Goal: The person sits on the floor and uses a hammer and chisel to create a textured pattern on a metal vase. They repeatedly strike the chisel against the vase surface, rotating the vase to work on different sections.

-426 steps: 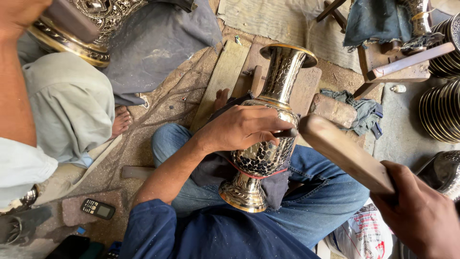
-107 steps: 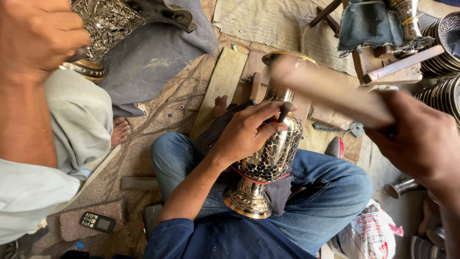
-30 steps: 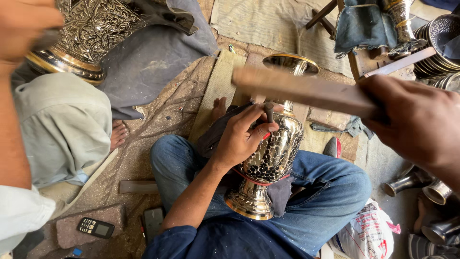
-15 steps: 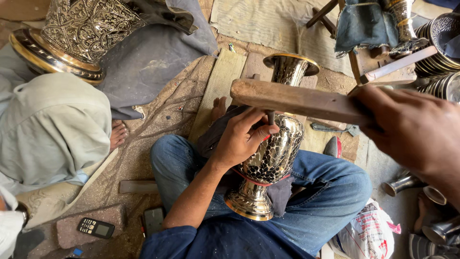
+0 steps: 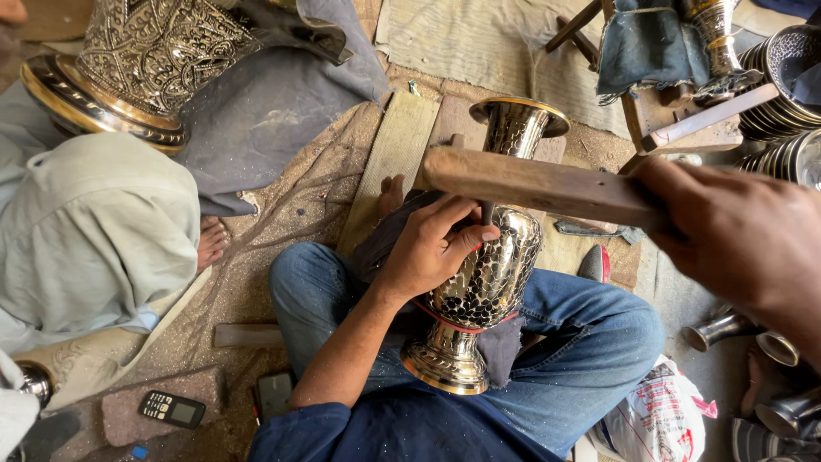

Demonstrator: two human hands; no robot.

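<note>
One engraved vase (image 5: 486, 274) lies across two knees; left hand (image 5: 432, 248) pinches one chisel (image 5: 487, 211); right hand (image 5: 727, 235) clasps one wooden mallet (image 5: 539, 184).

The wooden mallet (image 5: 539, 184) lies crosswise just above the brass vase (image 5: 483, 282), barring the way to its neck from above. The left hand (image 5: 432, 248) covers the vase's upper left flank; the right hand (image 5: 735, 239) fills the space at right. Both denim knees (image 5: 599, 342) hem the vase's foot. At left, a neighbour's bent knee in pale cloth (image 5: 94, 231) and a large engraved vessel (image 5: 137, 60) crowd the floor. Stacked metal bowls (image 5: 787, 85) and a wooden stand (image 5: 684, 120) block the upper right. Open floor (image 5: 282, 222) remains between the pale knee and the denim leg, with a phone (image 5: 171, 409) lying further down.
</note>
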